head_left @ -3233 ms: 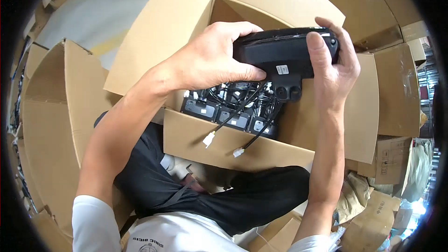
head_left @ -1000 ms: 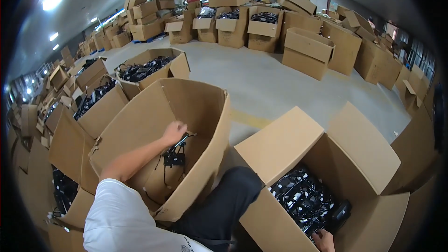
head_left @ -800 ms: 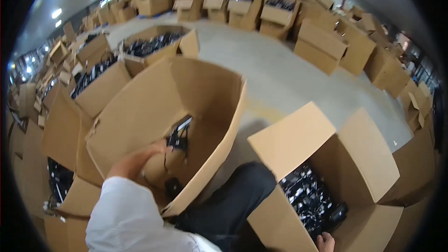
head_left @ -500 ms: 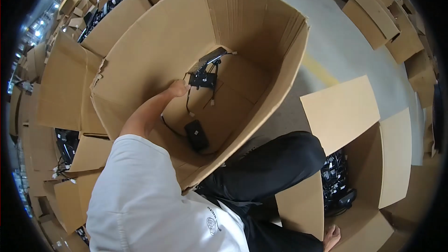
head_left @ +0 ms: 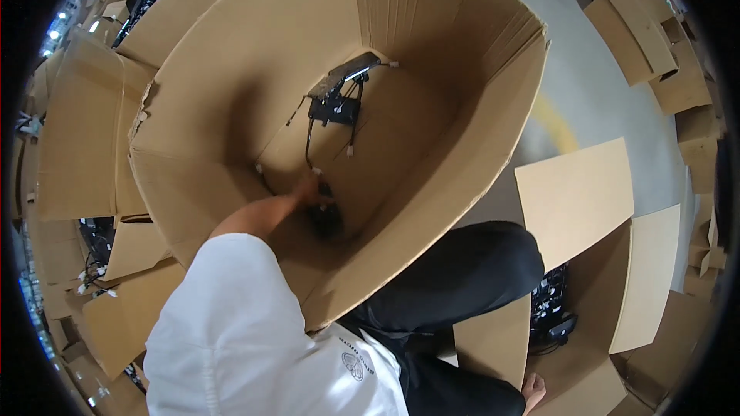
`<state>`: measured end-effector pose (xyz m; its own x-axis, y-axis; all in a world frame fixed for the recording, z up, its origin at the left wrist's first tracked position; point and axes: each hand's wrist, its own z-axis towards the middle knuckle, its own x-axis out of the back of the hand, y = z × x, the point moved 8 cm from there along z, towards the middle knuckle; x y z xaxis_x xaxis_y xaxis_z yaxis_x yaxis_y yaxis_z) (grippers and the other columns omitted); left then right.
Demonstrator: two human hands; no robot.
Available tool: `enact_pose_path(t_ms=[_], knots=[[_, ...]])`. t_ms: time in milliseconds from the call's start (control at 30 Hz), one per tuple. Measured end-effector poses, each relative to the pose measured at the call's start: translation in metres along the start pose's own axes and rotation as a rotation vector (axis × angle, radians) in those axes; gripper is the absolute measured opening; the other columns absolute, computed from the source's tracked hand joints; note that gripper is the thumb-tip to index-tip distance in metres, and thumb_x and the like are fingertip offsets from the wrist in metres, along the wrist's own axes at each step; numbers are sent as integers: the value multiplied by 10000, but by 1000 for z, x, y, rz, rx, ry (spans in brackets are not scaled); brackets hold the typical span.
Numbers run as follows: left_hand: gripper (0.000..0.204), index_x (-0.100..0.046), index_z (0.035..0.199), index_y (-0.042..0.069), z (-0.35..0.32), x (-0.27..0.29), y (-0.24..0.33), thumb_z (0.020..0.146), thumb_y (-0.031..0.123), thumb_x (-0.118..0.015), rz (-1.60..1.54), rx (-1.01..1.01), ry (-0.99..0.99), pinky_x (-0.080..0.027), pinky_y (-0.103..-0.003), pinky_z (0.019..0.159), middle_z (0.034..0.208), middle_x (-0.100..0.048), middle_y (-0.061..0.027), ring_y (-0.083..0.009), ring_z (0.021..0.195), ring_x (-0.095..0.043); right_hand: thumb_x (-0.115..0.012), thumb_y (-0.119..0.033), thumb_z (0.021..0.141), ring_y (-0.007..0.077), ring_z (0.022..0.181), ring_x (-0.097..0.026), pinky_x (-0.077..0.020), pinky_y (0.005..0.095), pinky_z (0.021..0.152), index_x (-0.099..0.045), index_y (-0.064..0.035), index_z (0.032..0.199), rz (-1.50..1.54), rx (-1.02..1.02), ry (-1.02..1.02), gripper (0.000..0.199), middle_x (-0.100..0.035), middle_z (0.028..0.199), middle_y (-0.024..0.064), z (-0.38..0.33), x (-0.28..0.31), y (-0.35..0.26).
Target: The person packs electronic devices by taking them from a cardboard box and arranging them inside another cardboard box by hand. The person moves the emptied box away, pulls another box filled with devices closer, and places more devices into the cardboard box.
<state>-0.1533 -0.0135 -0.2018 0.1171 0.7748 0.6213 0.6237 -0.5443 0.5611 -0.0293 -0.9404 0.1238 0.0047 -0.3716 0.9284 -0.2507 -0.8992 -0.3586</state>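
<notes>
My left hand [head_left: 305, 192] reaches down into a large, deep cardboard box [head_left: 254, 38]. It is over the upper end of a black rectangular device [head_left: 325, 219] with a cable, lying on the box floor. The fingers are blurred, so whether they grip it is unclear. Farther in lies a black flat part with a bracket and several cables with white connectors [head_left: 335, 108]. At the lower right, my right hand [head_left: 533, 391] is at the near wall of a smaller open carton [head_left: 593, 293]. Its fingers are mostly hidden.
The smaller carton holds a pile of black parts with cables [head_left: 549, 308], and its flaps [head_left: 574, 200] stand out. More cartons crowd the left, some with black parts [head_left: 96, 243]. Grey floor [head_left: 609, 112] with a yellow line runs beyond, with cartons [head_left: 632, 31] at the far right.
My left hand has moved nearer, from beside the bracketed part to the black rectangular device. The head view has shifted slightly. My right hand stays at the smaller carton.
</notes>
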Motion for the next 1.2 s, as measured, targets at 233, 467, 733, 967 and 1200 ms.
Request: enact_pose_path(t_ms=[233, 467, 733, 967, 1200], knots=[[816, -581, 1306, 68, -11, 13, 61, 691, 556, -801, 377, -307, -350, -423, -443, 1048, 1305, -598, -180, -341, 1234, -542, -677, -253, 886, 314, 683, -574, -483, 441, 684, -671, 84, 915, -104, 72, -92, 338, -663, 784, 257, -11, -12, -58], [590, -656, 1154, 24, -15, 60, 78, 779, 464, -780, 30, -155, -288, -510, -406, 879, 1191, -642, -159, -288, 997, -632, -678, -240, 880, 316, 724, -638, -507, 397, 735, -702, 51, 923, -81, -126, -83, 295, -689, 797, 218, -35, -5, -91], [411, -603, 1195, 57, 46, 275, 57, 885, 299, -723, -1595, -50, 483, -442, -519, 993, 1172, -656, -95, -243, 1097, -619, -679, -263, 864, 303, 805, -671, -512, 402, 786, -709, 51, 964, -25, -133, -156, 331, -715, 873, 216, -32, -8, -105], [656, -514, 1325, 139, 135, 198, 36, 778, 369, -793, -1779, 623, 461, -350, -636, 1032, 1340, -550, -123, -332, 1265, -474, -668, -270, 855, 294, 864, -680, -506, 407, 800, -716, 28, 947, -101, -150, -165, 316, -697, 878, 240, -35, 1, -101], [593, -560, 1274, 163, 161, 162, -6, 753, 298, -811, -1962, 611, 639, -463, -507, 966, 1297, -555, -102, -306, 1218, -493, -672, -270, 860, 304, 804, -671, -508, 405, 776, -713, 44, 934, -101, -147, -169, 325, -699, 827, 224, -30, -11, -93]])
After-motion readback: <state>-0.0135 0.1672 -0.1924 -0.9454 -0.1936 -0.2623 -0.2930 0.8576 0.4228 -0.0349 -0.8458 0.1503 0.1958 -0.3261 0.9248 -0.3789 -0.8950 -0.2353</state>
